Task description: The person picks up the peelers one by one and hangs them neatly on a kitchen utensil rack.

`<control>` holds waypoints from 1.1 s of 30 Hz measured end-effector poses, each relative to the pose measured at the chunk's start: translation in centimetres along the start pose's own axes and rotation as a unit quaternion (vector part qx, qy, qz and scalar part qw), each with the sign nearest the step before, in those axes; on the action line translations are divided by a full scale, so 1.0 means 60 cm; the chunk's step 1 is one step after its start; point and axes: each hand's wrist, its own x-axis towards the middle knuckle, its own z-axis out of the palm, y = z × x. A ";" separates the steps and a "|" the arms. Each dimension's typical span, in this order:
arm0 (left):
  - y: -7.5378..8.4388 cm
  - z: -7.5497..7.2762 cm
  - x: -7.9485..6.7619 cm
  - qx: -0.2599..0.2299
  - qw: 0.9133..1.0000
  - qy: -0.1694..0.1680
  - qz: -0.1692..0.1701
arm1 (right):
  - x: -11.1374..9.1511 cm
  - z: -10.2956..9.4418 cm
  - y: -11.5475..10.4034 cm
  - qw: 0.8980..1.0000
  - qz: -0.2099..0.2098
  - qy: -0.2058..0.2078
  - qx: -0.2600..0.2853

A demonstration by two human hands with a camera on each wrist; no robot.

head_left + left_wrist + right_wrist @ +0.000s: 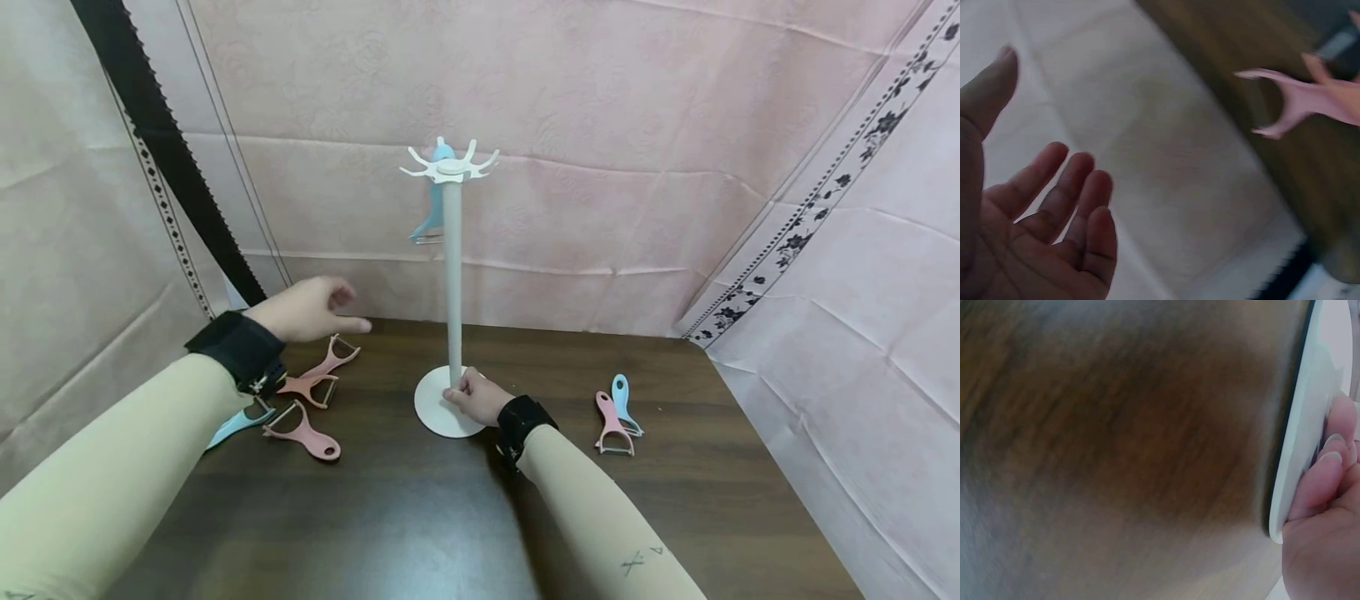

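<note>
Right grip [478, 400] holds the white stand [453, 283] low, I think to steady it; my left grip [306, 310], loose and holding nothing, hovers near a pink peeler [1302, 107]. A blue peeler [436, 204] hangs high above my right one.

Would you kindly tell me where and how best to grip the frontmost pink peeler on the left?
Probably take the pink peeler by its handle, from the front right: that rounded end points there, while the blade faces away, close to a blue peeler.
</note>
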 end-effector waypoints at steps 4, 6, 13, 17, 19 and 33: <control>-0.063 0.026 -0.013 0.046 0.998 -0.040 -0.029 | -0.003 -0.002 -0.003 1.000 0.003 0.001 0.002; -0.092 0.039 -0.016 0.072 0.995 -0.054 -0.044 | -0.004 -0.003 -0.004 1.000 0.006 0.000 0.004; -0.170 0.067 -0.031 0.135 0.980 -0.093 -0.110 | -0.002 -0.004 -0.002 1.000 0.008 -0.001 0.000; -0.198 0.076 -0.040 0.139 0.976 -0.101 -0.132 | -0.001 -0.004 -0.001 1.000 0.011 -0.005 0.001; -0.208 0.080 -0.043 0.132 0.977 -0.102 -0.134 | -0.001 -0.004 -0.002 1.000 0.014 -0.006 0.003; -0.238 0.099 -0.045 0.103 0.979 -0.099 -0.147 | -0.003 -0.007 -0.004 1.000 0.017 -0.012 0.003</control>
